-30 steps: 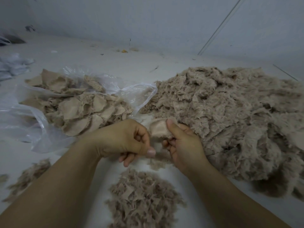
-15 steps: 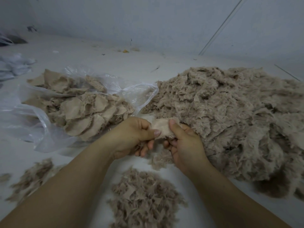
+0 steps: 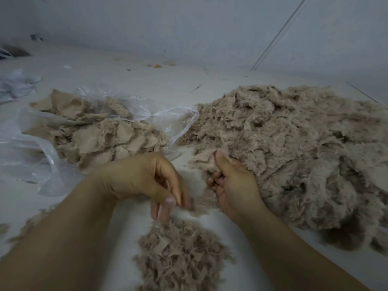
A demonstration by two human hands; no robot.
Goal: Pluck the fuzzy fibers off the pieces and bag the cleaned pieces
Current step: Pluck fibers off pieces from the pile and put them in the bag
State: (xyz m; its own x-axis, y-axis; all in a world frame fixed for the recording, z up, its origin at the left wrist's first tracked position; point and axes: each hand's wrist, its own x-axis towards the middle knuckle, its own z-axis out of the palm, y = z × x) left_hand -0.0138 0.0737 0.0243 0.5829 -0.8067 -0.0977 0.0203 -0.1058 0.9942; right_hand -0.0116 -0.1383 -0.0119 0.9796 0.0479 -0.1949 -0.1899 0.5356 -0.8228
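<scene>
My right hand (image 3: 231, 183) grips a beige fuzzy fabric piece (image 3: 202, 162), thumb on top, at the left edge of the big pile of fuzzy pieces (image 3: 294, 143). My left hand (image 3: 151, 183) is lower, just above the small heap of plucked fibers (image 3: 178, 253). Its thumb and forefinger pinch a blurred tuft of fibers (image 3: 189, 203), and the other fingers point down. A clear plastic bag (image 3: 174, 120) lies open at the left with cleaned beige pieces (image 3: 100, 133) in it.
The white work surface (image 3: 130, 87) runs back to a pale wall. More loose fibers (image 3: 27, 227) lie at the near left. Crumpled white plastic (image 3: 14, 85) sits at the far left edge. Small scraps dot the back.
My left hand has pulled down and away from the piece, taking a tuft toward the fiber heap. My right hand has stayed in place, still holding the piece.
</scene>
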